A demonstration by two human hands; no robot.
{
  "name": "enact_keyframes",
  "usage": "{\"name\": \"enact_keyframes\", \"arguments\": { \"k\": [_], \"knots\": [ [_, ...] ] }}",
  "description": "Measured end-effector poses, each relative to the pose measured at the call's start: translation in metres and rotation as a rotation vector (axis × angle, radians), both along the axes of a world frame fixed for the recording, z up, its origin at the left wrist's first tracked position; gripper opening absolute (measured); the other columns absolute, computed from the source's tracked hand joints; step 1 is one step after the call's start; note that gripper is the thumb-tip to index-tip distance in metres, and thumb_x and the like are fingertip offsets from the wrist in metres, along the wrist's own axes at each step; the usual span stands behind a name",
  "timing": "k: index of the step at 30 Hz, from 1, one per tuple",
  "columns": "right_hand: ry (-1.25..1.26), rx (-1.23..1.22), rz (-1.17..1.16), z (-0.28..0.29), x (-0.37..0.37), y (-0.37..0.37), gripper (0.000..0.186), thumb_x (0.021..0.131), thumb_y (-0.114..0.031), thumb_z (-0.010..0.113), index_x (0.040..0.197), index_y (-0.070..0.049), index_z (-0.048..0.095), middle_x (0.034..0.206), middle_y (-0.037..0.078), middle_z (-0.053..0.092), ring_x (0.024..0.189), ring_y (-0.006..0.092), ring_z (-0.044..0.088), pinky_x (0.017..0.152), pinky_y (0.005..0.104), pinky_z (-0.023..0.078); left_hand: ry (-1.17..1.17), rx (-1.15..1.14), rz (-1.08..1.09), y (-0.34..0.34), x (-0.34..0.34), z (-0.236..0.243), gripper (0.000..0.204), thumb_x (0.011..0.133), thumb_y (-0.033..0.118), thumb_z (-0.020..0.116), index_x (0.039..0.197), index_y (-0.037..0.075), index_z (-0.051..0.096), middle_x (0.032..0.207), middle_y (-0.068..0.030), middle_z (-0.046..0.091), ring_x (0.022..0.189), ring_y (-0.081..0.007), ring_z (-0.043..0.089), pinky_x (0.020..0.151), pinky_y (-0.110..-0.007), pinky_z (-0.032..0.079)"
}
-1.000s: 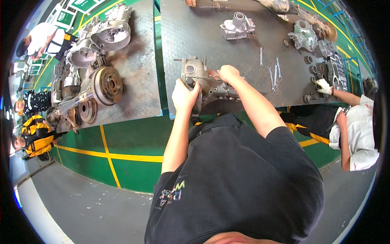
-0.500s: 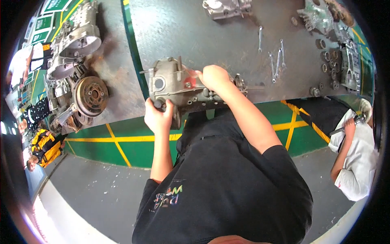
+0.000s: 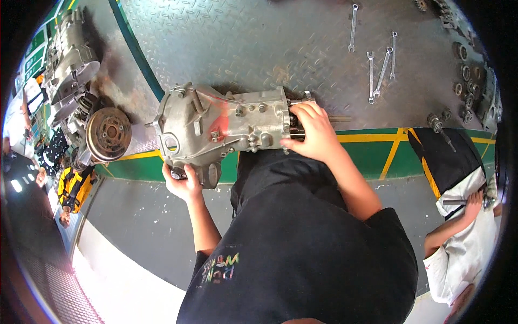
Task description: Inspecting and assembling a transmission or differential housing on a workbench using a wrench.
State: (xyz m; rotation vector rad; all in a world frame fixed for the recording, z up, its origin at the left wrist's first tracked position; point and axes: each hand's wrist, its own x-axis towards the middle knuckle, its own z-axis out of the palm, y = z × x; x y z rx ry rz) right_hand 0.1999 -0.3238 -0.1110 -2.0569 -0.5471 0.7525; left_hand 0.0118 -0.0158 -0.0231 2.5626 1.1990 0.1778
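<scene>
Black shirt [image 3: 302, 254]: one, filling the lower middle; the wearer's head is out of view, and both bare forearms reach forward from it.
Left hand [image 3: 183, 182]: gripping the near left corner of the metal housing, thumb and fingers about a dark round stub; the palm is hidden.
Right hand [image 3: 314, 132]: curved over the housing's right end and gripping it, thumb on the near side, fingers on the far side; some fingertips are hard to make out.
Metal housing [image 3: 251, 116]: one, grey with a red smear, lying at the near edge of the tabletop [image 3: 226, 46], between the hands. Dark parts inside its right end are partly covered by the right hand; its underside is hidden.
Wrenches [image 3: 382, 73]: four, silver, beyond the housing to the right; three close together, one farther off.
Ring-shaped parts [image 3: 465, 72]: at least six, far right, some overlapping, so no sure count.
Co-worker [image 3: 450, 259]: one at right, in a white shirt, a bar-like tool in hand, cut by the dark rim.
Brown drum [image 3: 109, 134]: one facing up, at left on a second tabletop.
Pale castings [image 3: 73, 73]: stacked beyond the drum, bent and blurred, number unclear.
Bystanders [image 3: 74, 189]: at least two, far left, small and partly cropped.
</scene>
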Motion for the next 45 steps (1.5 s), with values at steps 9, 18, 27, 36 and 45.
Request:
{"name": "enact_keyframes", "arguments": {
  "k": [9, 18, 27, 36, 45],
  "knots": [
    [-0.022, -0.100, -0.119, 0.011, -0.006, 0.035, 0.059, 0.075, -0.033, 0.076, 0.120, 0.000, 0.056, 0.124, 0.017, 0.056, 0.116, 0.0352, 0.052, 0.100, 0.0468, 0.038, 0.024, -0.120, 0.057, 0.001, 0.014, 0.006, 0.060, 0.080, 0.026, 0.069, 0.122, -0.012, 0.051, 0.106, -0.0249, 0.064, 0.098, -0.0328, 0.062, 0.090, -0.041, 0.048],
    [-0.067, -0.090, -0.124, 0.007, -0.010, 0.040, 0.037, 0.074, -0.021, 0.064, 0.107, -0.006, 0.063, 0.114, 0.010, 0.058, 0.105, 0.0298, 0.056, 0.090, 0.0436, 0.041, -0.056, -0.012, 0.019, 0.001, -0.032, -0.006, 0.071, 0.084, 0.040, 0.069, 0.124, -0.015, 0.050, 0.111, -0.0244, 0.063, 0.100, -0.0321, 0.062, 0.091, -0.041, 0.048],
    [-0.063, -0.083, -0.105, 0.002, -0.010, 0.040, 0.040, 0.074, -0.025, 0.065, 0.107, -0.004, 0.062, 0.115, 0.011, 0.058, 0.105, 0.0301, 0.057, 0.090, 0.0436, 0.040, -0.102, 0.023, 0.019, 0.003, -0.049, -0.014, 0.077, 0.085, 0.045, 0.067, 0.128, -0.015, 0.047, 0.112, -0.0223, 0.062, 0.102, -0.0289, 0.060, 0.092, -0.040, 0.047],
    [0.024, 0.124, -0.438, -0.007, -0.028, 0.026, 0.051, 0.082, -0.034, 0.061, 0.117, 0.003, 0.057, 0.117, 0.023, 0.058, 0.105, 0.0415, 0.056, 0.093, 0.0482, 0.043, -0.113, -0.035, 0.024, 0.002, -0.047, -0.011, 0.078, 0.085, 0.047, 0.067, 0.128, -0.015, 0.047, 0.111, -0.0216, 0.062, 0.101, -0.0283, 0.059, 0.090, -0.039, 0.047],
    [-0.051, 0.190, -0.328, 0.016, -0.015, 0.019, 0.040, 0.069, -0.016, 0.078, 0.103, -0.003, 0.062, 0.104, 0.018, 0.061, 0.100, 0.0365, 0.060, 0.082, 0.0404, 0.050, -0.101, 0.002, 0.026, 0.002, -0.031, -0.012, 0.071, 0.084, 0.044, 0.068, 0.121, -0.015, 0.053, 0.105, -0.0256, 0.064, 0.095, -0.0344, 0.064, 0.087, -0.042, 0.050]
  ]
}}
